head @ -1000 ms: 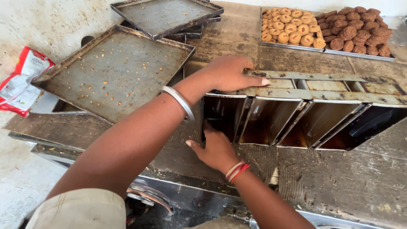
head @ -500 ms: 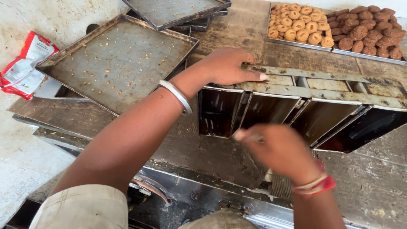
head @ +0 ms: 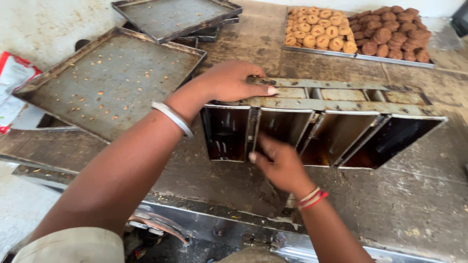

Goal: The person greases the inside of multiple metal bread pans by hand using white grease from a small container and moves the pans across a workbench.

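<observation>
Left hand [head: 229, 80] flat (right hand [head: 280, 165] reaching)

Support: worn, stained metal worktable [head: 409, 204], surface scuffed and greasy, crumbs scattered near right. Directly on it:
- centre: gang of four joined loaf tins [head: 321, 126], tipped on its side, openings facing near edge.
- left: large empty baking tray [head: 112, 78], speckled with crumbs, overhanging the left edge.
- far centre: stacked empty trays [head: 175, 17].
- far right: shallow tray of biscuits [head: 358, 36], pale ones left, dark ones right.
</observation>
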